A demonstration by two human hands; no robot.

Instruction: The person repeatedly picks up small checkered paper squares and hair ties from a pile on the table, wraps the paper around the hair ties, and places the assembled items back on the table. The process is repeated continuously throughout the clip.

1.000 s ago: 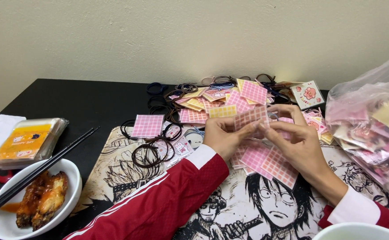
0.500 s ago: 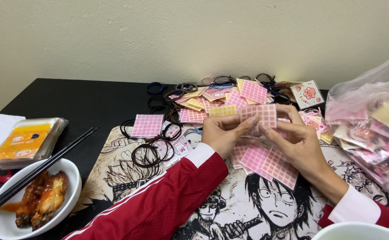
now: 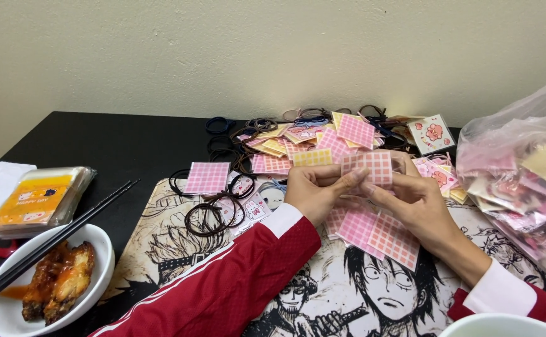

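At the lower left of the frame, a white bowl (image 3: 11, 312) of glazed food sits under black chopsticks (image 3: 54, 240), with a plastic-wrapped orange packet (image 3: 36, 200) just above it. Toward the middle, dark hair ties (image 3: 214, 212) lie looped beside a pink gridded card (image 3: 206, 178) on a printed cartoon mat (image 3: 235, 262). Right of centre, the left hand (image 3: 313, 193) and right hand (image 3: 410, 203) meet, fingers of both pinched together on one pink checked card (image 3: 368, 168), held upright above a loose stack of pink cards (image 3: 376, 231) on the mat. It looks like a single card is being separated or readied; the next move likely calls for a steady pinch on its edges. At far right, a clear plastic bag (image 3: 522, 181) bulges with more cards.
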